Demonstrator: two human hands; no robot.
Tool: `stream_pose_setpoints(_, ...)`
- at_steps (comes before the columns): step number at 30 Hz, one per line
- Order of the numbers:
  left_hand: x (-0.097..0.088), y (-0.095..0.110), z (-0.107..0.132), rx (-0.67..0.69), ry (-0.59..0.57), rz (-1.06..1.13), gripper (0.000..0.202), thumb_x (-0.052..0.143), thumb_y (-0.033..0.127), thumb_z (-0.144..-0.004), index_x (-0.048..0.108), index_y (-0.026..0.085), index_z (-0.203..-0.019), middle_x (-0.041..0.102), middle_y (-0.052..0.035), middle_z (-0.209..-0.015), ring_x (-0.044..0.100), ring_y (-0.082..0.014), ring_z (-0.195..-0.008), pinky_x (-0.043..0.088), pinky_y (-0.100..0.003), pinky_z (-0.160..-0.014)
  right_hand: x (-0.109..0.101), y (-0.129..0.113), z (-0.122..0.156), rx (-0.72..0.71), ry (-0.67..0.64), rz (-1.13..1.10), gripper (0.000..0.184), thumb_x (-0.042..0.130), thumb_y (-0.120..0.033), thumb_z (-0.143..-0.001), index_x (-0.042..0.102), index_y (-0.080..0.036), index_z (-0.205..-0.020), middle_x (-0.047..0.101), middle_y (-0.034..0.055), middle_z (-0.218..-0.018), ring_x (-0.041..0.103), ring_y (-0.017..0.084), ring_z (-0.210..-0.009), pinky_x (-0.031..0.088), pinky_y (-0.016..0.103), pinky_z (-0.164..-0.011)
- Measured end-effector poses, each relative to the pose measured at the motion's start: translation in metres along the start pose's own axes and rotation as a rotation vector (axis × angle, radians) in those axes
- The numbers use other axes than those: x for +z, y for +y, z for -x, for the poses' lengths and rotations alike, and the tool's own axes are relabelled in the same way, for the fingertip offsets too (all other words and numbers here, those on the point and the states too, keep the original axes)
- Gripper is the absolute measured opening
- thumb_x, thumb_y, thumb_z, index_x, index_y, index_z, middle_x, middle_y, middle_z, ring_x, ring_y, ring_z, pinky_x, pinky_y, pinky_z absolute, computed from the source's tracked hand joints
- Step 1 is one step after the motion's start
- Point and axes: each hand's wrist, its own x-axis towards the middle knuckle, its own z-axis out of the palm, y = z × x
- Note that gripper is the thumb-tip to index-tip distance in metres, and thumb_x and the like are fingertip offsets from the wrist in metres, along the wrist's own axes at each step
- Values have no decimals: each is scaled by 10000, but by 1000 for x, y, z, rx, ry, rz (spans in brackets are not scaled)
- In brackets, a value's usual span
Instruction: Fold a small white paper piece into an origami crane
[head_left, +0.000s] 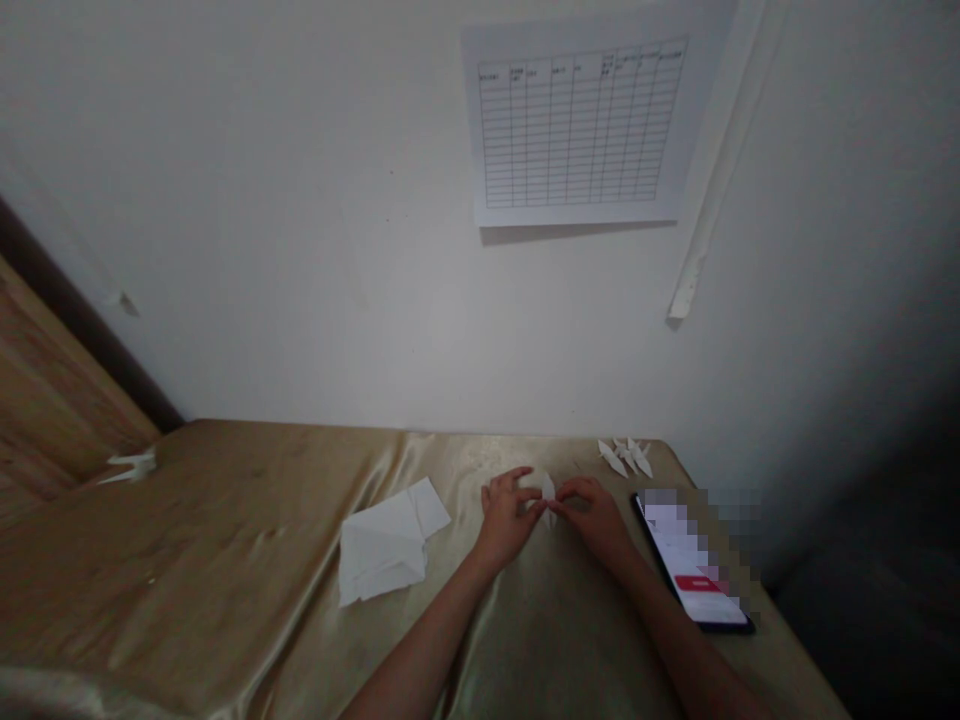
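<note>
Between my two hands is a small folded white paper piece (549, 488), narrow and pointed at its ends. My left hand (508, 508) pinches its left side with thumb and forefinger, the other fingers raised and spread. From the right, my right hand (592, 512) grips the same piece with its fingertips. The fingers cover the middle of the paper. Several folded paper cranes (626, 457) lie close together at the table's back right. To the left of my left hand rests a loose stack of white paper sheets (382, 548).
A shiny gold cloth (225, 540) covers the table, with creases running through it. By the right edge lies a phone (694, 570) with its screen lit, partly blurred out. White paper scraps (131, 465) sit at the far left. A printed table sheet (581, 130) hangs on the wall.
</note>
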Motion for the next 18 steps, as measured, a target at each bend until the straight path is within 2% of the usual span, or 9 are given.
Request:
stream_pose_setpoints(13,-3,0,0,-13,8,36,15,818,282,-796,807,272,-795,655,-39,-1379,562,-307,-1286,368,-594,-1148,2,0,2,69,-17,-9,311,744,-537,-756,740,-226,-739,693,72,-928,642,267,-966,476,427,-955)
stream_pose_setpoints(18,0,-3,-1,-33,26,50,24,825,294,-786,811,294,-805,662,-24,-1368,561,-306,-1292,358,-587,-1163,2,0,1,90,-5,-11,286,754,-512,-740,744,-226,-758,691,73,-963,642,268,-994,470,418,-969)
